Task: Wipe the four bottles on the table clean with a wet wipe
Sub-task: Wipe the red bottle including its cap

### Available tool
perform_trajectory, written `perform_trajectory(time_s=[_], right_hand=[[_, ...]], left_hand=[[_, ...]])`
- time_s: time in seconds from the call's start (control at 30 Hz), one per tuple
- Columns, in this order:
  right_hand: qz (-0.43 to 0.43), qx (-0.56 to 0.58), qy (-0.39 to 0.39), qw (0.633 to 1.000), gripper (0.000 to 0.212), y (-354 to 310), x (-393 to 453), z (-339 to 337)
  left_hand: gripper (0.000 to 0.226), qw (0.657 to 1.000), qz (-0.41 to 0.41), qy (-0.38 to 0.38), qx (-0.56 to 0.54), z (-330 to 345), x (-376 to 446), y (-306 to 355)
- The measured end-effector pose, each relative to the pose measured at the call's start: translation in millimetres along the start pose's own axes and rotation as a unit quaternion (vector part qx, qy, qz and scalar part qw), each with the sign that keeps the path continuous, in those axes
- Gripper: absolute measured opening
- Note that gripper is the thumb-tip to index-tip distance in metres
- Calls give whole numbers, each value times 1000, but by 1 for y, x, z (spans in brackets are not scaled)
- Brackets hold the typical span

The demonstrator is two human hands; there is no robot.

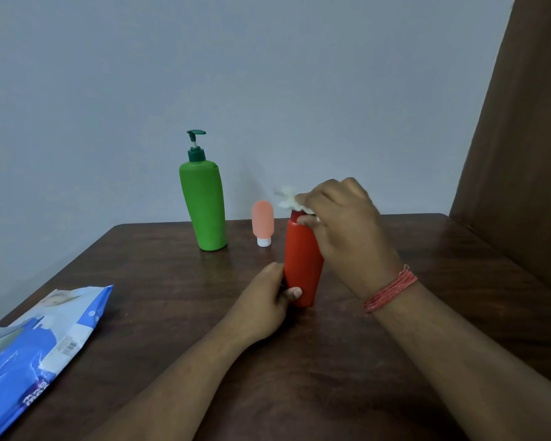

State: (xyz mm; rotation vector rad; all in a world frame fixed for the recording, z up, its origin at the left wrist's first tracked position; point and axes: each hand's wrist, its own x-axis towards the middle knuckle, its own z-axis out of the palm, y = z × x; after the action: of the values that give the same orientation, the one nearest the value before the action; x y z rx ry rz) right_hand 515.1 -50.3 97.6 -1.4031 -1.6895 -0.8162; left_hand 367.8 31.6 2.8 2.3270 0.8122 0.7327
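Dark brown wood is making up the surface (pixel 159 272), which is sitting against a pale grey wall, with a brown curtain (pixel 522 154) hanging past its far right corner.

From the head camera, the person's left hand (pixel 264 300) is gripping the lower part of the red bottle (pixel 303 259), fingers (pixel 295 292) curling round its base, the bottle standing about mid-surface and tilting slightly. The right hand (pixel 341 224), with a red thread band (pixel 390 289) round its wrist, is grasping the white wet wipe (pixel 288 200) and pressing it against the bottle's top. Behind, near the far edge, the green pump bottle (pixel 204 202) is standing upright, and just beside it the small pink tube (pixel 262 222) is resting on its white cap. A blue wipes pack (pixel 35 354) is lying at the near left edge.
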Motion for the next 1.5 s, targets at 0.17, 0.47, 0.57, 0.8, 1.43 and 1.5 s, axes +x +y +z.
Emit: perform_trajectory(time_s=[0.17, 0.47, 0.57, 0.8, 1.43, 1.5], right_hand=[[98, 41, 16, 994, 22, 15, -2, 0], [234, 431, -109, 865, 17, 28, -14, 20], [255, 422, -106, 864, 26, 22, -24, 25], [286, 426, -118, 850, 32, 24, -36, 30], [323, 404, -234, 823, 32, 15, -61, 51], [343, 430, -249, 798, 32, 14, -61, 51]], left_hand=[[13, 1000, 1, 6, 6, 2, 2, -1], [28, 999, -23, -26, -15, -3, 0, -1], [29, 999, -23, -30, -29, -4, -3, -1], [32, 993, -36, -38, -106, -7, -4, -1], [45, 920, -80, 46, -382, -9, -4, -6], [46, 922, -86, 61, -373, -9, -5, -5]])
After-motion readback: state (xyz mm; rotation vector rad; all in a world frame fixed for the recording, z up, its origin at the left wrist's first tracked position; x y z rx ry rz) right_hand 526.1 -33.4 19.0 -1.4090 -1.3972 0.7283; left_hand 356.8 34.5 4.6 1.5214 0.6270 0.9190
